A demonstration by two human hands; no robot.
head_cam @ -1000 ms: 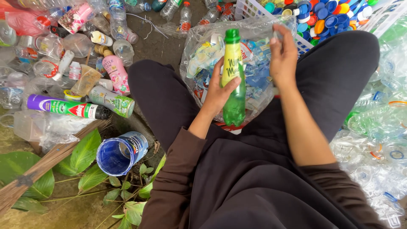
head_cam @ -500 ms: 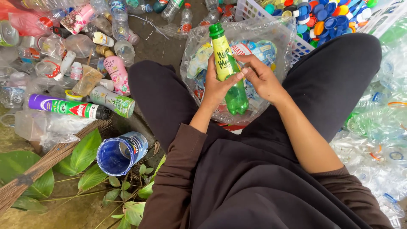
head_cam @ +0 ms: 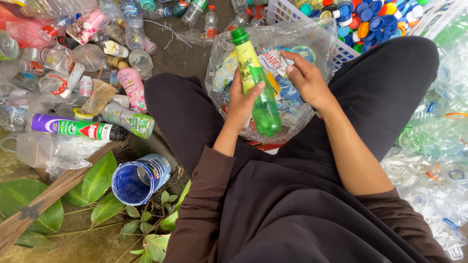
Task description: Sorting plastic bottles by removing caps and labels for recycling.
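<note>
The left hand (head_cam: pixel 242 100) grips a green bottle (head_cam: pixel 257 83); the right hand (head_cam: pixel 307 80), just beside it, pinches its yellow label (head_cam: pixel 245 61) above a clear bag (head_cam: pixel 297 34)

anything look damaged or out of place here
The blue plastic tub lies tipped on its side among green leaves, open mouth showing. Several clear plastic bottles nearby look crushed. The green plastic bottle in the left hand looks intact.

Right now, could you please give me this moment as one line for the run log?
left hand: holds green bottle | right hand: at bottle's label | behind: clear bag of wrappers | cap: on
</note>
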